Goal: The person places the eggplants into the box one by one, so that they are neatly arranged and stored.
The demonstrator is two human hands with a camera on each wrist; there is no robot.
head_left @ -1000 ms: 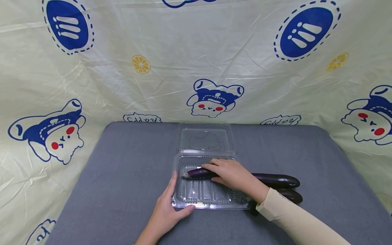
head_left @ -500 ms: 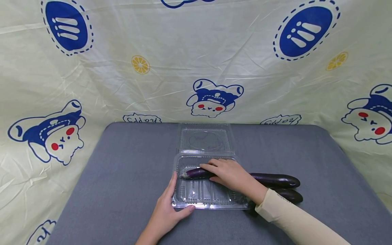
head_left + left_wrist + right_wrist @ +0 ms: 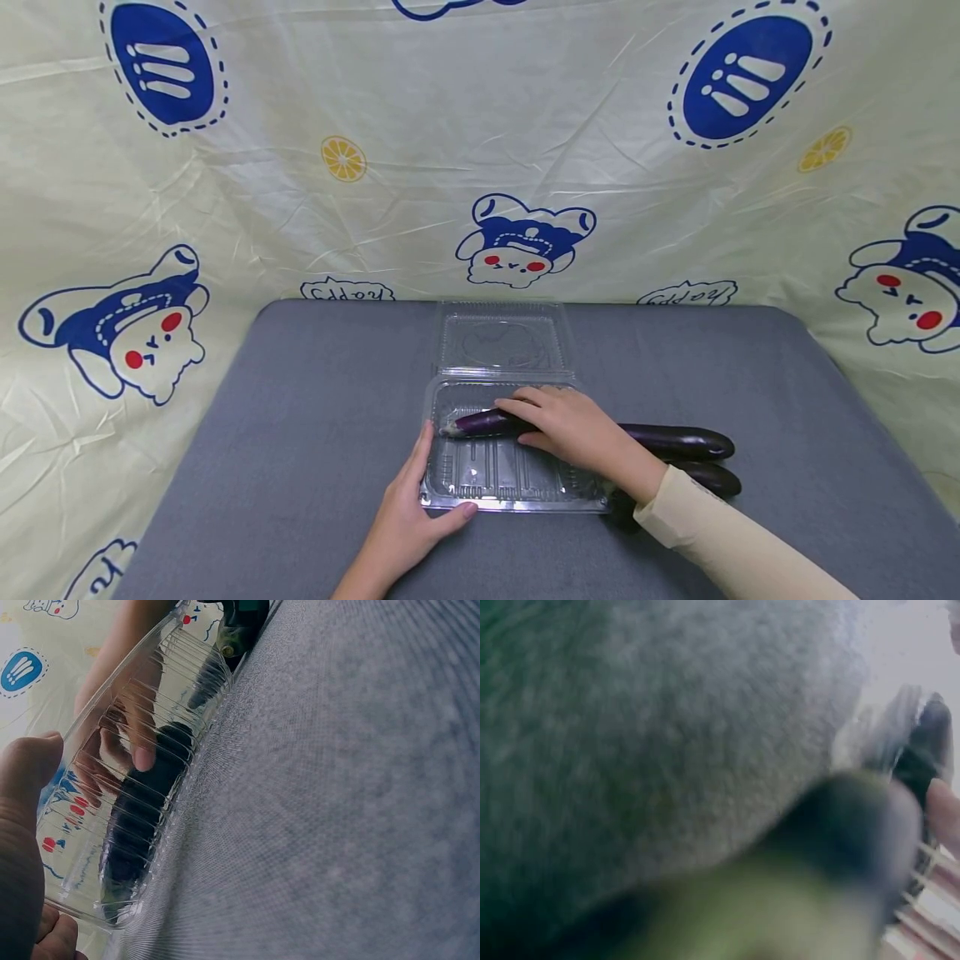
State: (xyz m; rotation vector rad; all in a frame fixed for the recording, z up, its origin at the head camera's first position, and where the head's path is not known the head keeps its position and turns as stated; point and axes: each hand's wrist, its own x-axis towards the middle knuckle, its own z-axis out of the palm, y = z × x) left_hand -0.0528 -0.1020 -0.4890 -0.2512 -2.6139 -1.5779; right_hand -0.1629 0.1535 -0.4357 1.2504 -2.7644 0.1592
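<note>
A clear plastic container [image 3: 517, 505] lies with its hinged lid [image 3: 501, 333] folded back on the table. Inside its base rests a long dark purple eggplant [image 3: 480, 423], stem end toward the left wall. My right hand [image 3: 566, 425] reaches in from the right, fingers and thumb bent around this eggplant. At the container's front left corner is my left hand [image 3: 412, 500], fingers straight along the left side and thumb on the front rim. Through the clear wall, the left wrist view shows the eggplant [image 3: 139, 817] low in the base under the right hand's fingers.
Two more eggplants lie right of the container: a farther one [image 3: 678, 442] and a nearer one [image 3: 716, 479], both partly behind the right arm. A blurred green stem end [image 3: 840, 847] fills the right wrist view's foreground. Grey cloth covers the table [image 3: 322, 400]; a printed curtain [image 3: 420, 217] rises behind.
My right hand and sleeve have shifted slightly left, then slightly back to the right over the eggplant. The left hand and container stay in place.
</note>
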